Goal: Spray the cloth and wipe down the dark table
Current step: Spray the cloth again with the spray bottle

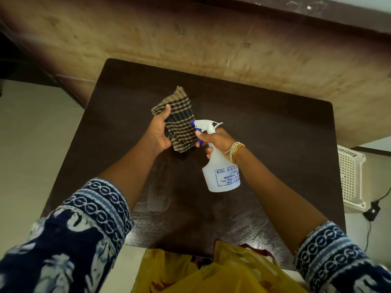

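Note:
My left hand (pixel 159 132) holds a folded brown-and-black checked cloth (pixel 179 117) up above the middle of the dark table (pixel 264 127). My right hand (pixel 215 140) grips the neck of a white spray bottle (pixel 222 174) with a blue trigger, fingers on the trigger. The bottle's blue nozzle points at the cloth and almost touches it. The bottle body hangs down over the table, with a printed label facing me. A faint pale smear shows on the table surface below my left forearm.
A tan wall with a dark ledge runs behind the table. A white perforated plastic basket (pixel 350 176) stands on the floor at the right, with a black adapter and cable (pixel 371 211) beside it. Pale floor lies to the left. Yellow fabric (pixel 211 273) hangs at the table's near edge.

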The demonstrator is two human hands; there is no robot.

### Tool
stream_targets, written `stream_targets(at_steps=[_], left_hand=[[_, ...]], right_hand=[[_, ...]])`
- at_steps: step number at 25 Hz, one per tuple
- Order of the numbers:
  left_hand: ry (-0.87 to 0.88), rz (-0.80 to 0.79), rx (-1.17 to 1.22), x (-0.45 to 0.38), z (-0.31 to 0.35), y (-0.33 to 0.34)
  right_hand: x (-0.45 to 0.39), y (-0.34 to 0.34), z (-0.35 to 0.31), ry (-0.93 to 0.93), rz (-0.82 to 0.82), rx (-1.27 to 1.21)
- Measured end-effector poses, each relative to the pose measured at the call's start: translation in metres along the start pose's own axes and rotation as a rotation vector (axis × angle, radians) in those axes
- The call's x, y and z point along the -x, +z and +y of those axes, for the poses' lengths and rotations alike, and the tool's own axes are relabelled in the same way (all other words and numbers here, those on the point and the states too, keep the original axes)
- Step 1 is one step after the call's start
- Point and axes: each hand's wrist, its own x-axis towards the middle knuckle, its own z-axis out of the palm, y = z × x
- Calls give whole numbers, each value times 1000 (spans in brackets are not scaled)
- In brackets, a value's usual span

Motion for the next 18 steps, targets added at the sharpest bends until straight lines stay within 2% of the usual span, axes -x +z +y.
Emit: stream_targets(at_steps=[6, 11, 18], left_hand=[[-18, 3, -5, -1, 2, -3], [-27, 13, -13, 1, 3, -3], [-26, 42, -17, 3, 5, -3]], right_hand=[[2, -3, -5, -56, 10, 138], [-3, -6, -9, -89, 67, 122], [-2, -13, -15, -113, 54, 196]])
